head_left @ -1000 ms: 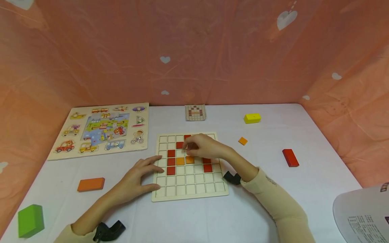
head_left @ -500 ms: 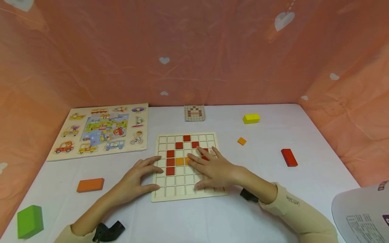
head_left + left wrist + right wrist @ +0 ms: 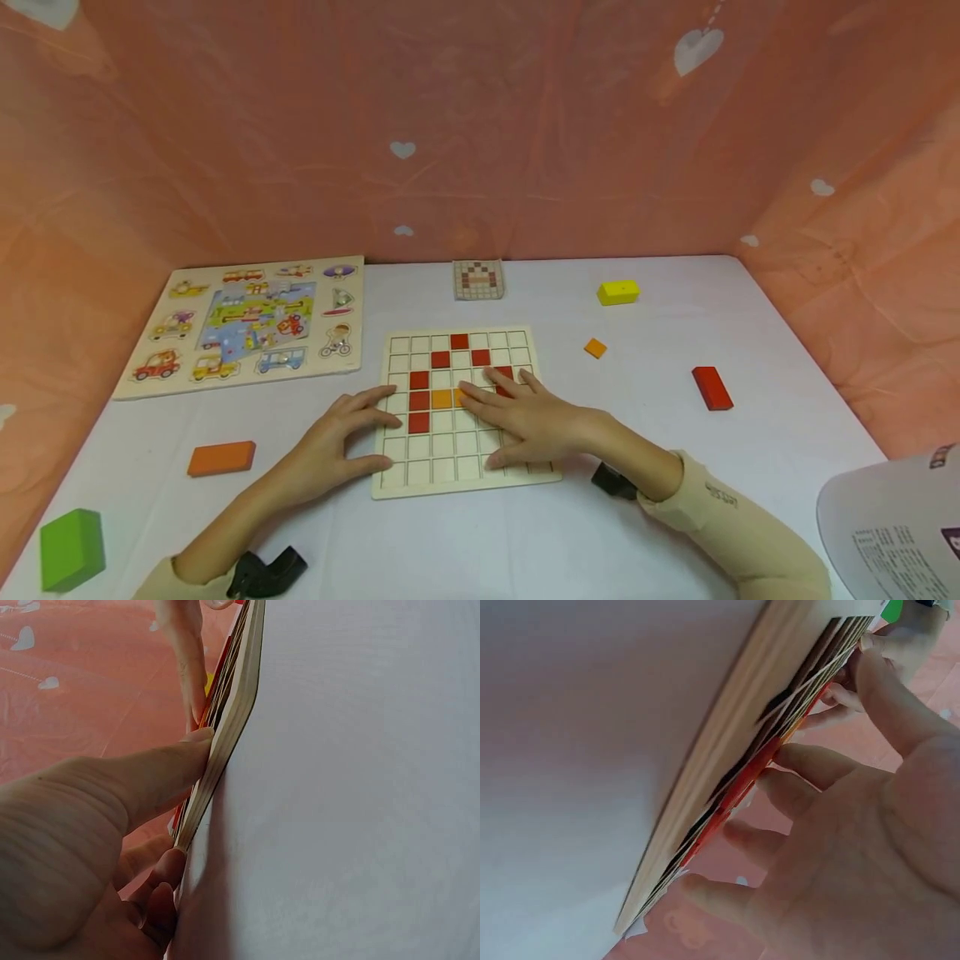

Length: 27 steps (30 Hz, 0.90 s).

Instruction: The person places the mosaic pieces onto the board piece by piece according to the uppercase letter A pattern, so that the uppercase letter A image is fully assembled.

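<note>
A wooden grid board [image 3: 431, 475] lies mid-table with red tiles [image 3: 418, 401] and orange tiles [image 3: 442, 399] set in its squares. The red ones form a peaked outline, and the orange ones sit side by side inside it. My left hand [image 3: 337, 442] rests at the board's left edge, thumb [image 3: 169, 772] and fingertips touching the rim. Over the right half of the board my right hand [image 3: 536, 423] is spread, fingertips [image 3: 772, 784] at the tiles. It hides several right-hand squares and part of one orange tile. Neither hand grips a tile.
Behind the board lies a small pattern card [image 3: 478, 280]. A loose orange tile [image 3: 596, 347], yellow block [image 3: 618, 292] and red block [image 3: 712, 388] are to the right. A vehicle puzzle [image 3: 348, 333], orange block [image 3: 221, 458] and green block [image 3: 72, 550] are left; a printed white object [image 3: 885, 525] stands front right.
My right hand, earlier bent with fingertips near the board's upper middle, has drawn back to the right and spread out flat, uncovering the top red tiles. The left hand stays in place.
</note>
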### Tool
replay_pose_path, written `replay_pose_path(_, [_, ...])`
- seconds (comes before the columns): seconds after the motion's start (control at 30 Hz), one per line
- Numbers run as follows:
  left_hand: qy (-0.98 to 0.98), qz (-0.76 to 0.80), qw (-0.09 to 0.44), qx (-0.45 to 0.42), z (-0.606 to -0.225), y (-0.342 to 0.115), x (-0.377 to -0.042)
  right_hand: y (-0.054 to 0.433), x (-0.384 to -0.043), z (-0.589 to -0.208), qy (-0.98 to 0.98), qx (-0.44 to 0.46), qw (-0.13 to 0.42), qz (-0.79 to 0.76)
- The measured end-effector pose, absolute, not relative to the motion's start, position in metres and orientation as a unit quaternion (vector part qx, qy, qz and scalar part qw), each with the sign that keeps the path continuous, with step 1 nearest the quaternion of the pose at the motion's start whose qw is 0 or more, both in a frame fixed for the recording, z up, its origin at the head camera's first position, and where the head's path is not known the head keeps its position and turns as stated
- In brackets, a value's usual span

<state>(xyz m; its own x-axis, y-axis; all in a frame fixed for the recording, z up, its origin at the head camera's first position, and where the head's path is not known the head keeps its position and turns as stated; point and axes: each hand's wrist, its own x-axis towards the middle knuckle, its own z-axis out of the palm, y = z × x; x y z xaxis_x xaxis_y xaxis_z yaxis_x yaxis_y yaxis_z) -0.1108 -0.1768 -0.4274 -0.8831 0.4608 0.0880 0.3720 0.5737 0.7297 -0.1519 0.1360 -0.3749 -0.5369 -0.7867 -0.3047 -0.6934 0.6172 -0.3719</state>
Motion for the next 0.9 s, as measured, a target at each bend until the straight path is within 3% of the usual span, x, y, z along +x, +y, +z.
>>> replay_pose_path(0.23, [0.883, 0.401, 0.056, 0.238, -0.428, -0.177, -0.110, 0.148, -0.163, -0.369, 0.876, -0.402, 0.214, -0.159])
replay_pose_path(0.47, [0.882, 0.401, 0.053, 0.239, -0.428, -0.177, -0.109, 0.214, -0.210, -0.361, 0.902, -0.282, 0.102, -0.311])
replay_pose_path(0.67, [0.883, 0.402, 0.052, 0.238, -0.429, -0.178, -0.109, 0.269, -0.235, -0.370, 0.882, -0.222, 0.127, -0.395])
replay_pose_path(0.9, [0.882, 0.402, 0.050, 0.241, -0.428, -0.178, -0.109, 0.280, -0.243, -0.384, 0.874, -0.219, 0.142, -0.409])
